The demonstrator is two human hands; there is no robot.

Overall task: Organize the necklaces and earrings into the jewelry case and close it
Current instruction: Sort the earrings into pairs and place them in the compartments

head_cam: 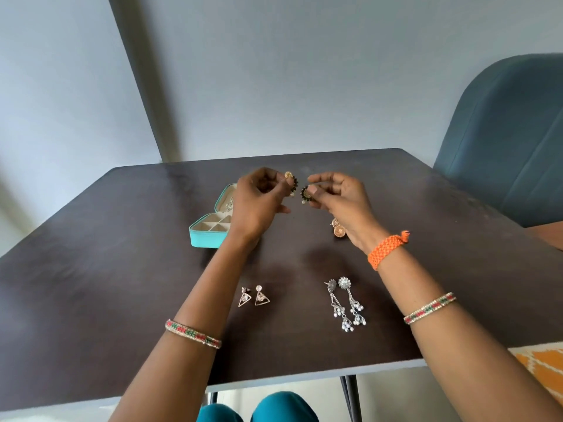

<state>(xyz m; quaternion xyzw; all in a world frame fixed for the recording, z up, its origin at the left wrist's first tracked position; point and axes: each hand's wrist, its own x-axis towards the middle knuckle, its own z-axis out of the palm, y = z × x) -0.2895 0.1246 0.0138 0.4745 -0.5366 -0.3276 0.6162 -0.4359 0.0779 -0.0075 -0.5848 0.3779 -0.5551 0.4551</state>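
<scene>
Head view, read from left to right, shows a turquoise jewelry case (210, 229) lying open on the dark worktop (122, 269), just left of and partly behind the left hand (259, 202). Its divided tray faces up and its raised lid carries something silvery that is too small to name; it looks set there so either hand can drop pieces in without reaching far. The left grip is closed in a pinch, thumb and fingertips nipping a black-and-gold earring (291, 179) lifted clear of the worktop. Just across a small gap, the right hand (338, 202) pinches the matching earring (306, 193) the same way, its other fingers loosely curled. Holding the two apart but level suggests the pair is being matched, or perhaps fitted with backs, before going into one compartment; that is a judgement only. Below and just right of the right grip, half hidden by the wrist, an orange-gold earring (339, 231) rests on the worktop. Nearer the person, below the left grip, lie two triangle earrings (254, 296) side by side, and below the right grip two long silver dangle earrings (347, 303), each pair kept together, apparently awaiting its turn. No necklace is visible outside the case. At the far right stands a blue chair (502, 141).
</scene>
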